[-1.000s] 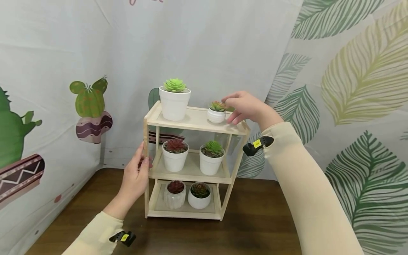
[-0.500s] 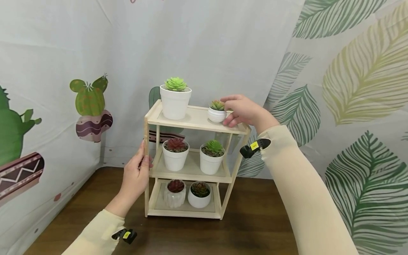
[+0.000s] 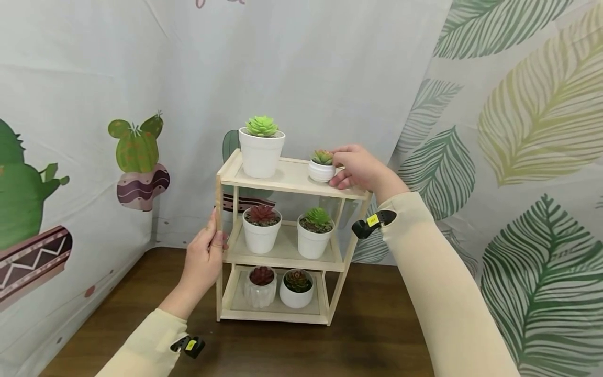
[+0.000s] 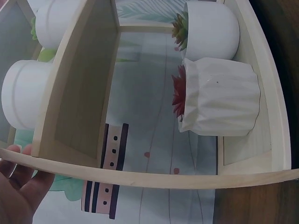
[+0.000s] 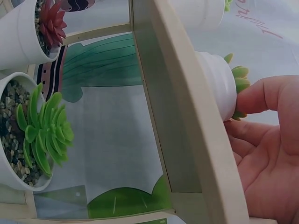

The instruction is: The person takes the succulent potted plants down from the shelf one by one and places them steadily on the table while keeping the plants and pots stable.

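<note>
A pale wooden three-tier shelf (image 3: 287, 180) stands on a dark table. On its top board sit a tall white pot with a green succulent (image 3: 261, 149) and a small white pot with a green-red succulent (image 3: 321, 168). My right hand (image 3: 346, 170) holds that small pot; in the right wrist view the thumb lies on the pot's rim (image 5: 217, 86) and the fingers (image 5: 261, 158) curl beside it. My left hand (image 3: 209, 246) grips the shelf's left front post; in the left wrist view its fingers (image 4: 18, 186) sit behind the post (image 4: 140, 175).
The middle tier carries a red succulent pot (image 3: 260, 233) and a green one (image 3: 314, 235); the bottom tier carries a ribbed pot (image 3: 259, 290) and a round pot (image 3: 296, 293). Printed fabric walls close in behind and on both sides. The table (image 3: 377, 335) extends in front.
My right hand has moved left and down onto the small pot and curled round it. The left hand has stayed on the post.
</note>
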Available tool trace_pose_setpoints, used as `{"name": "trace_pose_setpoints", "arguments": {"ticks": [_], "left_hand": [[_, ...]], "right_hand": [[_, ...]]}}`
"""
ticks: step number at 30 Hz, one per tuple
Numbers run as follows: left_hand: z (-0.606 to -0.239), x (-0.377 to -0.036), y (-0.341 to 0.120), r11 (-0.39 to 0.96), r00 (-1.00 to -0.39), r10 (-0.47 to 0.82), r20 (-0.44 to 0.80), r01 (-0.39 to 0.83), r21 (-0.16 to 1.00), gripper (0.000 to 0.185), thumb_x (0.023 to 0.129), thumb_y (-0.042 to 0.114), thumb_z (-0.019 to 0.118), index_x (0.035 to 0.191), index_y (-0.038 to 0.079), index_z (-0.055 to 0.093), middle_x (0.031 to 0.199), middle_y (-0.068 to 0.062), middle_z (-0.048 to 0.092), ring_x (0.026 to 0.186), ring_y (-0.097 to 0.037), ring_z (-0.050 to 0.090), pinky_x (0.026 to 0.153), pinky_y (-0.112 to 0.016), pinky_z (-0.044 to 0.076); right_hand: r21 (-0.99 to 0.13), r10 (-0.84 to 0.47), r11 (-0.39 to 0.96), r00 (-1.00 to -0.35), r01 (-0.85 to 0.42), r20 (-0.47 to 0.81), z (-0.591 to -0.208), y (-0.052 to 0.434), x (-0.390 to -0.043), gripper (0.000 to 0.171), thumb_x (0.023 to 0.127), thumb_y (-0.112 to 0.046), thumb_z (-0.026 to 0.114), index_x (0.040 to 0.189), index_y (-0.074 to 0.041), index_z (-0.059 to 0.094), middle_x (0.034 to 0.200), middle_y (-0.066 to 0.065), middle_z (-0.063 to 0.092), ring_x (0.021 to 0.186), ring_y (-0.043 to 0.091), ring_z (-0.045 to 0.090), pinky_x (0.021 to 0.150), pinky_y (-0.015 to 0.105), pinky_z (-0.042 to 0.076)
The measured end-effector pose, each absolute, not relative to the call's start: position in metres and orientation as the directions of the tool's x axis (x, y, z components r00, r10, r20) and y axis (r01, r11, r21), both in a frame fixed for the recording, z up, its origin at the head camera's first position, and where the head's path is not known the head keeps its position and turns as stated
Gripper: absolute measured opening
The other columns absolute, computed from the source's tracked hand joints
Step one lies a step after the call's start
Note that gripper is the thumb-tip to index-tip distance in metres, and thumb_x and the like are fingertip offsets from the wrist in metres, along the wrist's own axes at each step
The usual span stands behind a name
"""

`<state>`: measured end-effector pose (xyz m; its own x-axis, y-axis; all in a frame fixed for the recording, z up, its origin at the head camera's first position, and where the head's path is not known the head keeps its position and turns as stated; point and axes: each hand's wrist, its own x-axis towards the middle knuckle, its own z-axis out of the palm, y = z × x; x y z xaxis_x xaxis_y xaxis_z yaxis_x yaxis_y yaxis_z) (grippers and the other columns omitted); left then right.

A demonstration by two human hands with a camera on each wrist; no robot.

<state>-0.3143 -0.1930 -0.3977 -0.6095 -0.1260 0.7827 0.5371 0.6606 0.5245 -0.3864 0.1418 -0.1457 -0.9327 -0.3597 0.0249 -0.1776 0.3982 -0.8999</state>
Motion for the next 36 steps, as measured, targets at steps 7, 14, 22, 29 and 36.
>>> {"name": "trace_pose_setpoints", "arguments": {"ticks": [7,14,22,29,36], "left_hand": [[-0.4,-0.315,-0.195,0.673,-0.618,-0.126,0.776,0.522,0.524,0.054,0.11,0.017,0.045,0.162,0.018,0.029,0.092,-0.013,0.067,0.078,-0.02,0.064,0.072,-0.028,0.05],[-0.401,-0.315,-0.194,0.673,-0.629,-0.118,0.768,0.518,0.528,0.055,0.111,0.017,0.044,0.163,0.018,0.027,0.092,-0.012,0.067,0.077,-0.02,0.063,0.071,-0.031,0.05],[-0.4,-0.317,-0.195,0.673,-0.619,-0.116,0.777,0.526,0.52,0.054,0.111,0.017,0.044,0.162,0.018,0.028,0.093,-0.013,0.067,0.077,-0.021,0.064,0.071,-0.031,0.05],[-0.399,-0.317,-0.194,0.664,-0.624,-0.118,0.772,0.528,0.529,0.055,0.111,0.018,0.044,0.163,0.02,0.027,0.094,-0.012,0.067,0.077,-0.022,0.065,0.073,-0.029,0.05],[-0.399,-0.317,-0.192,0.648,-0.618,-0.137,0.774,0.535,0.542,0.055,0.111,0.017,0.044,0.163,0.021,0.027,0.094,-0.013,0.066,0.077,-0.024,0.067,0.073,-0.023,0.049]], "right_hand": [[-0.902,-0.346,0.394,-0.938,-0.176,0.032,-0.152,0.14,-0.393,0.057,0.101,-0.014,0.041,0.157,-0.003,0.035,0.139,0.018,0.047,0.067,0.017,0.067,0.058,0.025,0.056],[-0.909,-0.32,0.388,-0.947,-0.151,0.021,-0.154,0.139,-0.392,0.057,0.101,-0.016,0.042,0.156,-0.001,0.034,0.143,0.021,0.048,0.066,0.018,0.068,0.059,0.026,0.058],[-0.929,-0.307,0.353,-0.952,-0.114,0.001,-0.148,0.14,-0.39,0.057,0.104,-0.018,0.043,0.158,0.0,0.034,0.147,0.023,0.045,0.067,0.019,0.071,0.064,0.027,0.061],[-0.933,-0.294,0.346,-0.956,-0.096,-0.011,-0.145,0.142,-0.389,0.055,0.102,-0.014,0.044,0.154,0.001,0.038,0.144,0.021,0.045,0.068,0.022,0.072,0.066,0.03,0.062],[-0.933,-0.305,0.339,-0.952,-0.121,0.013,-0.135,0.145,-0.385,0.046,0.103,-0.013,0.042,0.146,0.004,0.042,0.127,0.014,0.046,0.066,0.021,0.072,0.066,0.03,0.062]]}}
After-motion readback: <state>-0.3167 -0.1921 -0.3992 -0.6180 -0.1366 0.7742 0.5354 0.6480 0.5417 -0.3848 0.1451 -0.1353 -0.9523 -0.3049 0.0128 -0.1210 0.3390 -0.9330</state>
